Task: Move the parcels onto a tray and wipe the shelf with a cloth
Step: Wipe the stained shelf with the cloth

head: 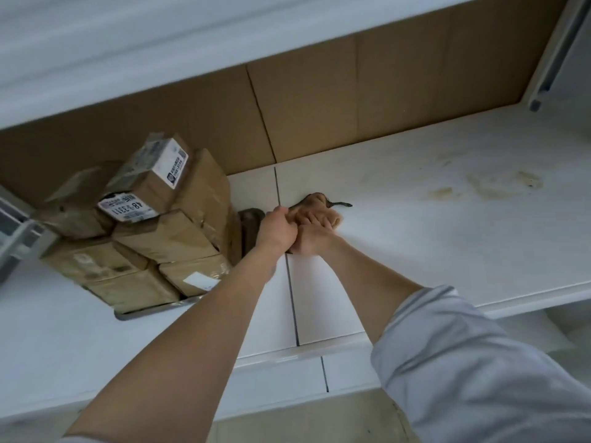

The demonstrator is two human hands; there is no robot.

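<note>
Pinching the cloth (pixel 323 214) at its left edge, the left hand (pixel 277 233) touches the right hand (pixel 315 239), laid flat on it. Stains (pixel 499 183) on the shelf (pixel 415 257) lie well to the right, nearer the right hand; parcels (pixel 166 238) fill the tray (pixel 144 313), left.

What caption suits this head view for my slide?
The left hand and right hand meet on the tan cloth on the white shelf; parcels sit stacked on the tray beside them.
</note>
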